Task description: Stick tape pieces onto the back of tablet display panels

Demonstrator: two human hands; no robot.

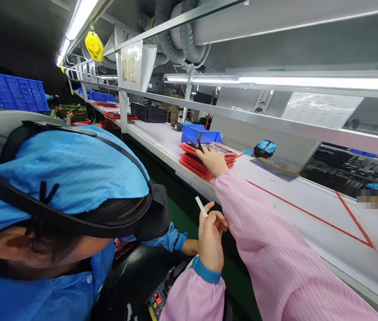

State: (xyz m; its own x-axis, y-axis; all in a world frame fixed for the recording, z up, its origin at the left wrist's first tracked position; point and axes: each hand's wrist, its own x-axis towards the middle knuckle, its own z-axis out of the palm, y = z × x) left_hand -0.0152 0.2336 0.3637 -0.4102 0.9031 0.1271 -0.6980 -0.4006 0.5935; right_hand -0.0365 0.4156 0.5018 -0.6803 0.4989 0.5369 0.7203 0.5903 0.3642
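My left hand (211, 238), in a pink sleeve with a blue cuff, is raised in front of me with its fingers curled. A small white strip (201, 207) sticks up from its grip. Stretched out over the table, my right hand (213, 160) is at a stack of red bubble-wrap sheets (195, 164). A narrow black piece (199, 141) stands up at its fingertips and seems pinched there. Dark flat parts lie on top of the stack, partly covered by the hand.
A co-worker in a blue cap (85, 178) and headset sits close at left. Behind the stack is a blue bin (200, 133). Red tape lines (296, 218) mark the white table (312, 225). A device with a lit red display (157, 298) is below. A metal rail (229, 113) crosses above.
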